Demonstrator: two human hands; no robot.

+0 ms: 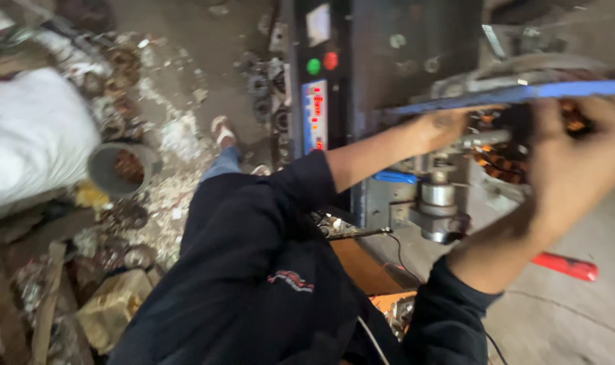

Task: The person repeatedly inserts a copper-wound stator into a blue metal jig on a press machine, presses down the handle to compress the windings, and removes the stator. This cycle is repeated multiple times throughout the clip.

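- A round metal motor part wound with copper-coloured wire coils (503, 159) sits at the right of the frame, on the front of a dark machine, partly hidden behind the hands.
- The right hand (574, 159) lies over the right side of the coils at the far right of the frame; its fingers (547, 125) are spread and curled against the windings, though blur hides whether they grip anything.
- The left hand (449, 128) reaches in from the centre, wrist just left of the coils; its fingers are tucked behind the part and a blue flat strip (523, 94), so how far they are closed cannot be told.
- The blue strip runs slantwise above both hands, crossing the top of the coils.
- Below the coils a silver cylindrical metal spindle (439, 203) sticks out, between the two forearms.
- To the left, the machine's black control panel (317, 81) carries a green round button (313, 66) and a red round button (330, 61).
- A red-handled tool (567, 265) lies on the grey floor at lower right, under the right forearm.
- At the left of the frame a grey round bucket (118, 169) stands amid scrap litter.
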